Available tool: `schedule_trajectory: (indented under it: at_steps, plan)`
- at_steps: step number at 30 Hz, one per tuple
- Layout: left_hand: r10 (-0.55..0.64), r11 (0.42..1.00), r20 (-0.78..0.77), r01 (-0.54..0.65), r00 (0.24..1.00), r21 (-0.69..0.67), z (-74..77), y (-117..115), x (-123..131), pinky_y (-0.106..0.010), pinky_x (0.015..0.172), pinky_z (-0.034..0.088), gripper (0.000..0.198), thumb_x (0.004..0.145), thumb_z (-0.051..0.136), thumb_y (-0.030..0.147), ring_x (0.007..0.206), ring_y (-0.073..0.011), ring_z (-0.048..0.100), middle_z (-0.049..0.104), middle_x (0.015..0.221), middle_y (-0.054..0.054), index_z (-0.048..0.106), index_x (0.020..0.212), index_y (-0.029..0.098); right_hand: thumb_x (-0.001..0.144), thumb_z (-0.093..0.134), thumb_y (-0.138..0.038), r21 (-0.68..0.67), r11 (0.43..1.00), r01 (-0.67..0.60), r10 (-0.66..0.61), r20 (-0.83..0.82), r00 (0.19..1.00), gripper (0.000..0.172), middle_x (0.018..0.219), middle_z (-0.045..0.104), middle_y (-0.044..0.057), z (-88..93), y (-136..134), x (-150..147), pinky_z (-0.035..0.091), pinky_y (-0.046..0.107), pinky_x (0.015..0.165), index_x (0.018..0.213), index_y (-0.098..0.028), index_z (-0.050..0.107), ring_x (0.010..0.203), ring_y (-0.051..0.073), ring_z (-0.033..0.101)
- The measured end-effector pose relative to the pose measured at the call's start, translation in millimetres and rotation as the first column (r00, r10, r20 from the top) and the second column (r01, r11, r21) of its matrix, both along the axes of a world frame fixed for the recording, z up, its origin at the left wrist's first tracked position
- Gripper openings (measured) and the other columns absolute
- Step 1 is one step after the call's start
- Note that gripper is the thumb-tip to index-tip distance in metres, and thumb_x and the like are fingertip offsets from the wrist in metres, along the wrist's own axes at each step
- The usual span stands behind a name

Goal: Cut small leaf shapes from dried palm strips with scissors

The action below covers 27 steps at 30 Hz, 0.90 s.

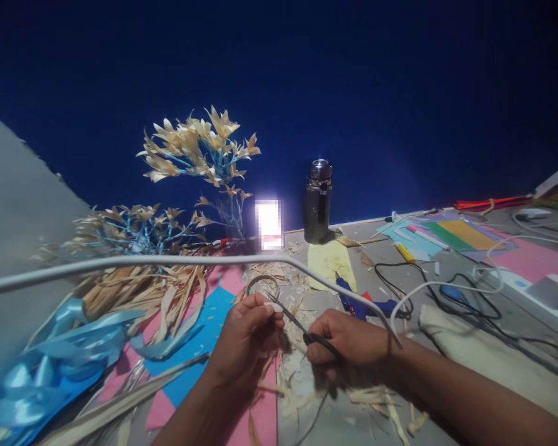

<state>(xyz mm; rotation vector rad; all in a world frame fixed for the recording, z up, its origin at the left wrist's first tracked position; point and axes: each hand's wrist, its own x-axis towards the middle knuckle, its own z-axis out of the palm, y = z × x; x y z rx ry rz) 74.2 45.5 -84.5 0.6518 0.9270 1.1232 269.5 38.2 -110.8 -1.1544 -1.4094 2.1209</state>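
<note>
My right hand (pixel 341 337) is closed around the dark handles of a pair of scissors (pixel 295 321). Their blades point up and to the left, reaching the fingertips of my other hand. My left hand (pixel 248 325) pinches a small pale strip (pixel 273 306) between thumb and fingers, right at the blades. Just above these fingertips curls a thin loop (pixel 263 279), whose material I cannot make out. Pale scraps (pixel 302 378) litter the tabletop beneath both hands. The lower fingers of my left hand are partly hidden.
A white cable (pixel 242 259) crosses in front, above both hands. Left are blue ribbon (pixel 60 353), dried husk strips (pixel 134 291) and flower stems (pixel 199 148). A blue glue gun (pixel 353 303), dark flask (pixel 318 204), yellow paper (pixel 332 263) and power strip (pixel 534 297) stand or lie right.
</note>
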Motion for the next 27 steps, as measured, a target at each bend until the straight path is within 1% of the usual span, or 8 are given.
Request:
schedule_trajectory:
  at_steps: [6, 9, 16, 18, 20, 23, 25, 27]
  plan:
    - [0.006, 1.0, 0.013, -0.006, 1.0, -0.011, -1.6, 0.3, -1.3, -0.021, 0.048, 0.045, 0.022, 0.061, 0.082, 0.02, 0.052, -0.0125, 0.059, 0.069, 0.061, -0.003, 0.06, 0.065, 0.016, 0.074, 0.072, -0.029, 0.071, 0.997, 0.009, -0.01, 0.016, 1.0, 0.029, 0.048, 0.057, -0.001, -1.6, 1.3, 0.0, 0.032, 0.014, 0.035, 0.054, -0.014, 0.056, 0.037, 0.005, 0.044]
    - [0.005, 1.0, 0.01, -0.004, 1.0, -0.012, -2.6, 0.7, -1.1, -0.022, 0.05, 0.047, 0.022, 0.062, 0.083, 0.021, 0.055, -0.0131, 0.061, 0.07, 0.064, -0.004, 0.063, 0.069, 0.015, 0.077, 0.071, -0.031, 0.026, 0.997, 0.075, -0.075, -0.009, 0.997, 0.03, 0.049, 0.055, -0.002, -0.8, 1.8, -0.6, 0.029, 0.015, 0.037, 0.056, -0.015, 0.056, 0.039, 0.005, 0.044]
    - [0.033, 0.999, -0.252, -0.033, 0.967, 0.001, 7.9, 10.0, -4.6, -0.021, 0.047, 0.043, 0.024, 0.057, 0.084, 0.027, 0.051, -0.0116, 0.058, 0.073, 0.069, -0.007, 0.068, 0.07, 0.014, 0.078, 0.071, -0.045, 0.161, 0.956, 0.244, -0.237, -0.062, 0.97, 0.039, 0.045, 0.049, -0.003, 13.9, 7.1, 1.0, 0.02, 0.019, 0.035, 0.058, -0.018, 0.051, 0.036, 0.006, 0.037]
    - [0.012, 0.992, -0.453, 0.047, 0.891, 0.118, 17.2, 24.0, -7.9, -0.023, 0.049, 0.044, 0.018, 0.065, 0.078, 0.031, 0.054, -0.0135, 0.06, 0.073, 0.07, -0.007, 0.07, 0.07, 0.015, 0.081, 0.065, -0.045, 0.113, 0.93, 0.351, -0.337, -0.12, 0.934, 0.036, 0.045, 0.045, -0.005, 12.8, 9.3, 1.0, 0.02, 0.02, 0.036, 0.061, -0.019, 0.05, 0.035, 0.007, 0.035]
    - [0.037, 0.945, -0.704, 0.205, 0.709, 0.256, 27.2, 46.4, -8.5, -0.023, 0.047, 0.042, 0.018, 0.075, 0.069, 0.032, 0.052, -0.0139, 0.058, 0.068, 0.06, -0.004, 0.071, 0.068, 0.016, 0.08, 0.063, -0.048, 0.094, 0.896, 0.435, -0.416, -0.168, 0.894, 0.036, 0.048, 0.045, -0.005, 8.5, 12.4, 1.6, 0.021, 0.02, 0.037, 0.064, -0.019, 0.051, 0.037, 0.007, 0.035]
    - [0.079, 0.921, -0.827, 0.278, 0.557, 0.275, 36.4, 90.4, 1.9, -0.024, 0.044, 0.038, 0.021, 0.079, 0.069, 0.028, 0.046, -0.013, 0.052, 0.062, 0.054, -0.002, 0.069, 0.064, 0.015, 0.079, 0.066, -0.056, 0.128, 0.866, 0.483, -0.459, -0.176, 0.871, 0.042, 0.051, 0.046, -0.005, 3.7, 18.4, 4.7, 0.023, 0.021, 0.039, 0.066, -0.018, 0.053, 0.04, 0.007, 0.037]
    - [0.064, 0.917, -0.878, 0.32, 0.475, 0.24, 35.9, 120.4, 16.2, -0.027, 0.05, 0.046, 0.021, 0.085, 0.07, 0.029, 0.055, -0.0147, 0.058, 0.067, 0.066, -0.004, 0.07, 0.072, 0.012, 0.08, 0.065, -0.058, 0.161, 0.858, 0.488, -0.465, -0.163, 0.87, 0.044, 0.051, 0.045, -0.005, 4.6, 22.0, 7.5, 0.022, 0.021, 0.04, 0.065, -0.018, 0.053, 0.04, 0.007, 0.036]
    - [0.034, 0.913, -0.914, 0.36, 0.403, 0.193, 30.9, 146.3, 33.0, -0.035, 0.069, 0.058, 0.024, 0.092, 0.066, 0.033, 0.081, -0.0185, 0.067, 0.071, 0.101, -0.007, 0.069, 0.106, 0.014, 0.081, 0.064, -0.056, 0.189, 0.857, 0.479, -0.455, -0.158, 0.876, 0.044, 0.05, 0.046, -0.004, 8.0, 24.6, 10.2, 0.021, 0.021, 0.04, 0.062, -0.017, 0.054, 0.04, 0.006, 0.035]
